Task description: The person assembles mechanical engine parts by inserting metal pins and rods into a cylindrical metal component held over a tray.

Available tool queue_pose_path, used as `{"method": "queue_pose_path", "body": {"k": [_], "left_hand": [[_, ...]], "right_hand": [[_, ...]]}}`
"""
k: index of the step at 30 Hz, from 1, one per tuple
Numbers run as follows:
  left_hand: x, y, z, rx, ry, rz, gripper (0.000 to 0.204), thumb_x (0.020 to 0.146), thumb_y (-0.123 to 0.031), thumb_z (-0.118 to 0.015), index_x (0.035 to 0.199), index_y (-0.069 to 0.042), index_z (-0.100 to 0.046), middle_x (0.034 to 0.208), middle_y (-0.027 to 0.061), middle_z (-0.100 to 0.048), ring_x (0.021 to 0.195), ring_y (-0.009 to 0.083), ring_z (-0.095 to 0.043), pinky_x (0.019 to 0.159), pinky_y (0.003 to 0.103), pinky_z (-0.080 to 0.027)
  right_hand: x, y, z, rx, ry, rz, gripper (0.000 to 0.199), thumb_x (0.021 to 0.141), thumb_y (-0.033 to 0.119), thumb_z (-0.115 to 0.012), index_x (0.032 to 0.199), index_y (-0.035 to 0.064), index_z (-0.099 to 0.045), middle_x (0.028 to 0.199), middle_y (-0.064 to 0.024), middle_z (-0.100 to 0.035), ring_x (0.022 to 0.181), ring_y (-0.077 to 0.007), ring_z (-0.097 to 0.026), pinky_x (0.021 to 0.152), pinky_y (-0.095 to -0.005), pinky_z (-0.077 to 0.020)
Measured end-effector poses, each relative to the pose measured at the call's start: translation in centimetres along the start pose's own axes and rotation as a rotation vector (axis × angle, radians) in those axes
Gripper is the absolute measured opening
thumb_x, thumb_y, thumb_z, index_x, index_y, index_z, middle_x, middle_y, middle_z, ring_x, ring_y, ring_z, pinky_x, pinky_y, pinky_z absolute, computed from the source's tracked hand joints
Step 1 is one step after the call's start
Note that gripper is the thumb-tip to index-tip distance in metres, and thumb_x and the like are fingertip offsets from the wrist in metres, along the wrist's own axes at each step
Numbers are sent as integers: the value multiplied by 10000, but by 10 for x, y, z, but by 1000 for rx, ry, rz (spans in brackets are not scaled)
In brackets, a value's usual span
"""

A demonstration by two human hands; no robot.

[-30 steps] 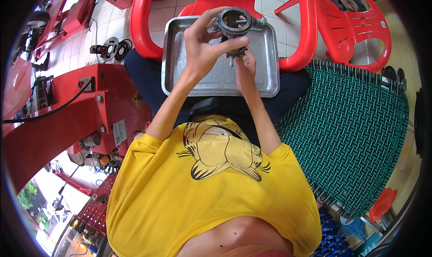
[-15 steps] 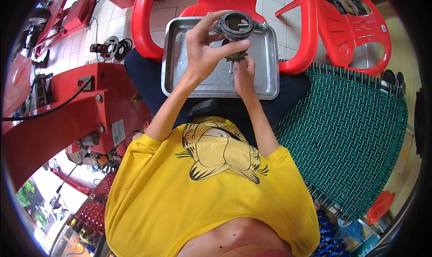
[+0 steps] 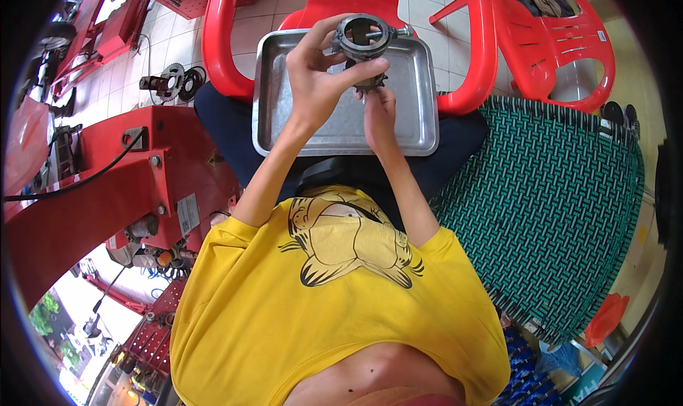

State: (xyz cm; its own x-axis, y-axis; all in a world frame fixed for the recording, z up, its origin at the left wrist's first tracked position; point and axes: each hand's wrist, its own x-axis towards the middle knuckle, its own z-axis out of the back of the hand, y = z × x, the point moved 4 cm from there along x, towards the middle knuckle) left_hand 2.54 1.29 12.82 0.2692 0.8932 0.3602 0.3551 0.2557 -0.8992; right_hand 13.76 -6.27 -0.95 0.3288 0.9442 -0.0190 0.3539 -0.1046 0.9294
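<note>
Above a shallow metal tray (image 3: 270, 132), my left hand (image 3: 310, 86) grips a dark metal part (image 3: 363, 49) shaped like a carburetor or throttle body. A round opening in its top faces up, and a bolt with a pale shank sticks out at the right of the rim. My left thumb presses across the near side, while the other fingers curl round the far left. My right hand (image 3: 379, 118) is just under the part, its fingers bent up against the lower end. Whatever those fingertips pinch is hidden behind the part and the fingers.
The tray lies on my lap, with a red plastic chair (image 3: 348, 11) beyond it and another red chair (image 3: 555, 43) at far right. A green woven seat (image 3: 548, 214) stands right, a red machine (image 3: 185, 146) left. A sprocket (image 3: 171, 81) lies on the tiled floor.
The part and both hands have shifted slightly left. A thin pin-like piece that showed below the part by my right fingers is no longer visible, and the right fingers sit closer beneath it.
</note>
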Motion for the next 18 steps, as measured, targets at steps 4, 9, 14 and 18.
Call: {"method": "queue_pose_path", "body": {"k": [4,9,14,18], "left_hand": [[-2,1,0,-2,4,-3,592,741,-63,-920,1264,19,-658,1099,113,-748,1031,189,-738,930,349,-626],[-4,5,3,-12,59,-45,605,743,-37,-909,1287,21,-649,1101,105,-748,1032,182,-734,924,345,-627],[-5,6,10,-50,46,-42,611,751,-4,-891,1307,30,-639,1102,93,-742,1034,173,-721,939,350,-611],[-4,7,11,-74,49,-45,606,758,14,-880,1311,40,-634,1105,91,-738,1026,170,-715,944,352,-603]], "right_hand": [[-4,11,-12,123,-142,56,217,1068,128,-515,1186,30,-669,1042,-18,-688,987,-95,-592,896,-299,-457],[-6,6,-1,33,-70,-47,238,1065,100,-478,1165,31,-683,1018,-24,-687,998,-107,-603,917,-310,-454],[-4,16,-8,40,-33,88,229,1057,103,-501,1177,27,-680,1020,-31,-686,986,-111,-605,908,-310,-458],[-4,20,-11,58,21,50,205,1046,106,-537,1164,22,-682,1010,-34,-688,955,-116,-609,897,-303,-465]]}}
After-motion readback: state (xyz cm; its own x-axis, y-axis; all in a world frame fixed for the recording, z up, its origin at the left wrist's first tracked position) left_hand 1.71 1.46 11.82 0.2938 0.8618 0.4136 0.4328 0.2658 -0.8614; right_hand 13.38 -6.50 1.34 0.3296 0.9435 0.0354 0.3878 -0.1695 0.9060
